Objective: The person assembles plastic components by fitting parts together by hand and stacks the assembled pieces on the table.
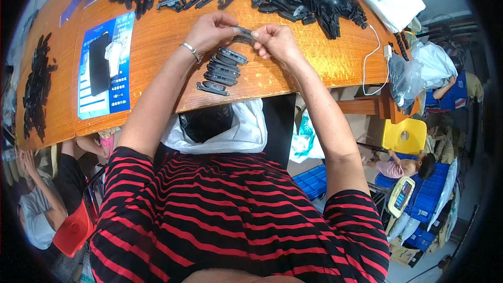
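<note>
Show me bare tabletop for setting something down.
The tabletop is bare between the blue sheet and left hand, between that sheet and far-left black pieces, and between right hand and white cable. Crowded: the far-side black heap, and black row between the forearms.

the left arm [160,91] and right arm [331,118] reach forward, forearms slanting inward. the left hand [210,32] and right hand [277,43] nearly meet, each pinching with thumb and fingertips, the right's lower fingers curled.
</note>
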Demonstrator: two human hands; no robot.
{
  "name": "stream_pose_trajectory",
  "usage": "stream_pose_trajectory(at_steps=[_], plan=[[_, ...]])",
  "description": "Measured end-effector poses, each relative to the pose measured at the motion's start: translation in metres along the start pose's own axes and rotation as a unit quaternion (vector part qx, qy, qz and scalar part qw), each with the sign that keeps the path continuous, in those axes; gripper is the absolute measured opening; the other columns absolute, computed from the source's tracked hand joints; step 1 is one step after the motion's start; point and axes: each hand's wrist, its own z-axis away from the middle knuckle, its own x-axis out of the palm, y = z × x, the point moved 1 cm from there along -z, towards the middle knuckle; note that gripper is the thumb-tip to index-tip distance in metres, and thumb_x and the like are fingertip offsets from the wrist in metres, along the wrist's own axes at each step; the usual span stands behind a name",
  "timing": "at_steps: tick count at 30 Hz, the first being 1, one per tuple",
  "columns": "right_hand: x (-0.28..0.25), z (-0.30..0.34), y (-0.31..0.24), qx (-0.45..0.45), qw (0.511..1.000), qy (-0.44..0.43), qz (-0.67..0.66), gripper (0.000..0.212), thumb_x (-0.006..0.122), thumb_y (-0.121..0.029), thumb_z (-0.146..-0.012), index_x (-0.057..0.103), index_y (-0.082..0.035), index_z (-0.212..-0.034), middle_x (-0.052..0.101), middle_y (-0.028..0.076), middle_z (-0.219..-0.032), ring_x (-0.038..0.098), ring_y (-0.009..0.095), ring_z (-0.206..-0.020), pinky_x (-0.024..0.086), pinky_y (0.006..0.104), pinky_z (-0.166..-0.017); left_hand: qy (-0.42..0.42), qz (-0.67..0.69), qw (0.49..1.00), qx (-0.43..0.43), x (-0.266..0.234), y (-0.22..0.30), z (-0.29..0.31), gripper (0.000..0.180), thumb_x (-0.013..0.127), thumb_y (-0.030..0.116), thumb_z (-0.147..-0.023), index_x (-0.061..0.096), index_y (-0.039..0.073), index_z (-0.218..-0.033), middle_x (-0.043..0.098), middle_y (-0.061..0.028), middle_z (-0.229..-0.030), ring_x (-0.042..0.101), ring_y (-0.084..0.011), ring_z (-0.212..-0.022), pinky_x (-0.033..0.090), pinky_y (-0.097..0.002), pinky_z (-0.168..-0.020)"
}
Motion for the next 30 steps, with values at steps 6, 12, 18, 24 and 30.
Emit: stream_pose_trajectory(at_steps=[6,12,18,24,30], plan=[[0.002,-0.005,0.002,0.017,1.000,0.012,0.019,0.017,0.073,-0.014,-0.098,0.065,-0.002,-0.089,0.069,0.005,-0.070,0.060,0.009,-0.052,0.049,0.0239,-0.046,0.056,-0.121,0.991,0.034,-0.002,-0.015,-0.010,0.017,0.080,0.011,-0.088,0.070,-0.002,-0.092,0.070,-0.0061,-0.077,0.065,-0.0113,-0.067,0.051,-0.0255,-0.058],[0.006,-0.011,0.002,0.021,0.999,0.013,0.047,0.018,0.074,-0.014,-0.098,0.064,-0.002,-0.088,0.069,0.005,-0.069,0.060,0.009,-0.051,0.048,0.0248,-0.044,0.083,-0.232,0.969,0.035,-0.009,-0.032,-0.021,0.024,0.082,0.022,-0.083,0.072,0.000,-0.088,0.073,-0.0086,-0.079,0.069,-0.0169,-0.071,0.056,-0.0327,-0.067],[0.009,-0.017,-0.004,0.022,0.991,0.013,0.131,0.023,0.076,-0.014,-0.096,0.060,-0.003,-0.084,0.066,0.006,-0.062,0.054,0.012,-0.044,0.044,0.0290,-0.041,0.069,-0.370,0.926,0.026,-0.009,-0.019,-0.025,0.022,0.080,0.024,-0.081,0.072,0.003,-0.082,0.074,-0.0131,-0.080,0.071,-0.0254,-0.076,0.056,-0.0376,-0.073],[0.006,-0.014,-0.003,0.039,0.988,-0.033,0.147,0.024,0.078,-0.018,-0.095,0.065,-0.002,-0.083,0.065,0.004,-0.064,0.056,0.009,-0.047,0.043,0.0264,-0.042,0.003,-0.423,0.906,-0.025,-0.012,-0.002,-0.025,0.023,0.079,0.026,-0.083,0.073,0.004,-0.082,0.074,-0.0132,-0.080,0.071,-0.0243,-0.078,0.056,-0.0375,-0.074],[-0.021,-0.021,-0.007,-0.028,0.979,-0.031,0.200,0.022,0.078,-0.020,-0.095,0.069,-0.001,-0.088,0.067,0.004,-0.068,0.062,0.009,-0.054,0.048,0.0255,-0.048,0.057,-0.344,0.934,0.080,-0.022,0.012,-0.027,0.023,0.078,0.020,-0.090,0.072,0.001,-0.101,0.068,-0.0024,-0.082,0.060,-0.0110,-0.076,0.052,-0.0300,-0.073]])
